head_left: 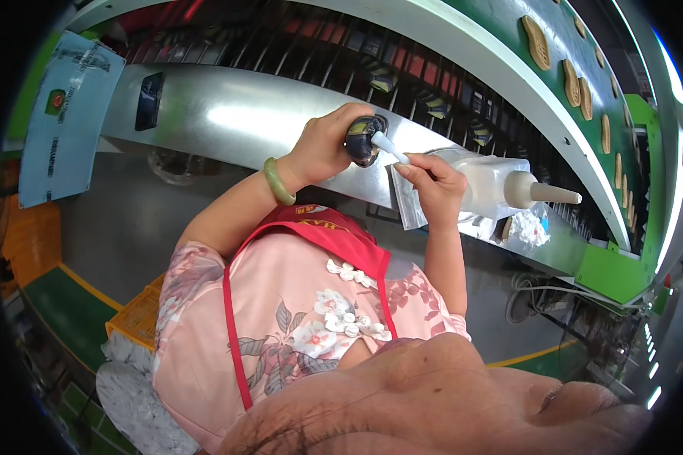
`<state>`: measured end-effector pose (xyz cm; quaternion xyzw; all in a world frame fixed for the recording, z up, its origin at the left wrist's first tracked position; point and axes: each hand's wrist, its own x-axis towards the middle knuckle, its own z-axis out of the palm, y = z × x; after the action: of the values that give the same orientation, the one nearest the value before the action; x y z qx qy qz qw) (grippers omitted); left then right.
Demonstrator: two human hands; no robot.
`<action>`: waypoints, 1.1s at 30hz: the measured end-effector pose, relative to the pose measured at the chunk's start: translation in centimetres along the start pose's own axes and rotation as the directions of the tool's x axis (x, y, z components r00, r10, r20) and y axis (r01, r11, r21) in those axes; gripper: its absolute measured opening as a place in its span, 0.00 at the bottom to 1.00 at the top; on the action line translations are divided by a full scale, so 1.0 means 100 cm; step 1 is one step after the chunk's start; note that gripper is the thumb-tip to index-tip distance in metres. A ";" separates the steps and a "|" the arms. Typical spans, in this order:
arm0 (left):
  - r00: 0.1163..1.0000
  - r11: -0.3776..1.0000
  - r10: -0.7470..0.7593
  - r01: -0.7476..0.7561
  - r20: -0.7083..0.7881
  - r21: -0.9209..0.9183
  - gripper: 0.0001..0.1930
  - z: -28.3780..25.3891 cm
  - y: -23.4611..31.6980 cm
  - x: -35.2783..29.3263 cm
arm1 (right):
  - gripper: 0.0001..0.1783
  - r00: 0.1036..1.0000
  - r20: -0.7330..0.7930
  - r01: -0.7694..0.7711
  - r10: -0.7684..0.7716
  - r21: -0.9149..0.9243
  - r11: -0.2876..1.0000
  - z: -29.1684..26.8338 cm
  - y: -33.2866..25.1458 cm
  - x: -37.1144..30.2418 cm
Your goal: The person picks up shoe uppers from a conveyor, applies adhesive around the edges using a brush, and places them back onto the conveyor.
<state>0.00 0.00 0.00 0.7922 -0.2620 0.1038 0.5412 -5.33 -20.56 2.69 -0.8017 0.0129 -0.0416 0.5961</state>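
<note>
My left hand (320,148) grips a dark shoe (362,135) with yellow-green patches, held above the metal ledge. Against the shoe's near right side rests the end of a slim white brush (388,145); its bristles are too small to make out. Thumb and fingers of my right hand (435,182) pinch the brush's other end. Close beside that hand, a translucent squeeze bottle (489,184) with a long beige nozzle lies on its side, pointing right. The underside of the shoe is hidden by my left fingers.
Beyond the metal ledge (258,102) runs a rack of dark bars with several shoes (432,104). Tan soles (536,43) lie on a green belt (501,15) further off. A phone (149,101) and a blue board (70,114) are at the left; white crumpled material (530,229) sits right.
</note>
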 end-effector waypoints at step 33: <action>0.643 0.377 -0.118 0.734 0.757 -0.565 0.35 -0.014 -0.032 0.004 | 0.08 0.999 -0.032 0.020 -0.024 -0.123 0.992 -0.009 0.024 0.025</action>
<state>2.25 2.05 -1.85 0.4510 -0.2029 -0.4500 0.7436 -2.83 -22.33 0.82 -0.8361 0.0166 -0.0609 0.5449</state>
